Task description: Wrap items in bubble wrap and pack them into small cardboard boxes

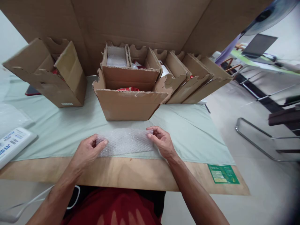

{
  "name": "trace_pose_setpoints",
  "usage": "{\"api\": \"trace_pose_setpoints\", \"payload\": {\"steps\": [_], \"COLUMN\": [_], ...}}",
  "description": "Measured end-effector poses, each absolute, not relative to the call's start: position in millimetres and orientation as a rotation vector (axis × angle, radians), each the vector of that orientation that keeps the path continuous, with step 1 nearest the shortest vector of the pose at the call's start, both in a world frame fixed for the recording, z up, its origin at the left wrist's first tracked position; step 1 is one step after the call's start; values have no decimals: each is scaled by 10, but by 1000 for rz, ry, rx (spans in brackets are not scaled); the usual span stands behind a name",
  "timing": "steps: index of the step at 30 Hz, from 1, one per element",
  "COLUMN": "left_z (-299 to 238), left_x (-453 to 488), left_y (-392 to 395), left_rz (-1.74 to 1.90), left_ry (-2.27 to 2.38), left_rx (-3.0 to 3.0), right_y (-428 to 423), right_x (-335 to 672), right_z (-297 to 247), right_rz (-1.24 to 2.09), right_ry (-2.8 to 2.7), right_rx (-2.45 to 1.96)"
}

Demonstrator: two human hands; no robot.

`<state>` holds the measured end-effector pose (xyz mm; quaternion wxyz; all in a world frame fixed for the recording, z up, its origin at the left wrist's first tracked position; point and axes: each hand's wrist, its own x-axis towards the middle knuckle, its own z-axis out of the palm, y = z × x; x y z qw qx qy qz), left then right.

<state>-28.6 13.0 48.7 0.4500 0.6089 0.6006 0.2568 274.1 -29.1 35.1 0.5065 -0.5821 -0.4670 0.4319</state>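
A clear strip of bubble wrap (125, 142) stretches flat between my two hands, just above or on the cloth near the table's front edge. My left hand (87, 150) pinches its left end between thumb and fingers. At the other end, my right hand (161, 140) grips the upper right corner the same way. Right behind the wrap stands an open cardboard box (131, 104) with something red inside.
Several more open cardboard boxes (173, 84) line the back, one holding folded bubble wrap (116, 56). Another box (67, 81) stands at left. A white printed package (15, 143) lies front left. A green label (223, 174) marks the wooden edge (131, 175); pale cloth (199, 134) covers the table.
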Motion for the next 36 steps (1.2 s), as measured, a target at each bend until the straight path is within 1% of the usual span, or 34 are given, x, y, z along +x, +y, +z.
{"api": "trace_pose_setpoints", "payload": {"steps": [6, 11, 17, 21, 23, 27, 30, 33, 36], "left_z": [460, 448, 718, 846, 829, 717, 638, 615, 669], "left_x": [-270, -302, -200, -15, 129, 447, 512, 313, -29], "left_y": [109, 133, 265, 420, 493, 541, 421, 147, -177], "left_rz": [760, 712, 721, 686, 640, 550, 603, 721, 663], "left_ry": [1457, 1486, 1571, 1573, 1551, 1417, 1326, 1066, 787], "left_rx": [1481, 1571, 1837, 2176, 2371, 2555, 2597, 2576, 2414], "right_y": [-292, -292, -473, -834, -1063, -1463, -1620, -1654, -1623], "right_x": [2748, 2760, 2728, 2598, 2467, 2112, 1895, 1816, 1854], "right_z": [311, 339, 492, 600, 604, 499, 401, 366, 393], "right_rz": [1055, 1116, 1233, 1230, 1297, 1535, 1696, 1701, 1696], "right_ry": [-1121, -1111, -1207, -1219, -1149, -1005, -956, -881, -822], "right_rx": [-1414, -1418, -1507, -1514, -1491, -1483, -1456, -1429, -1405]}}
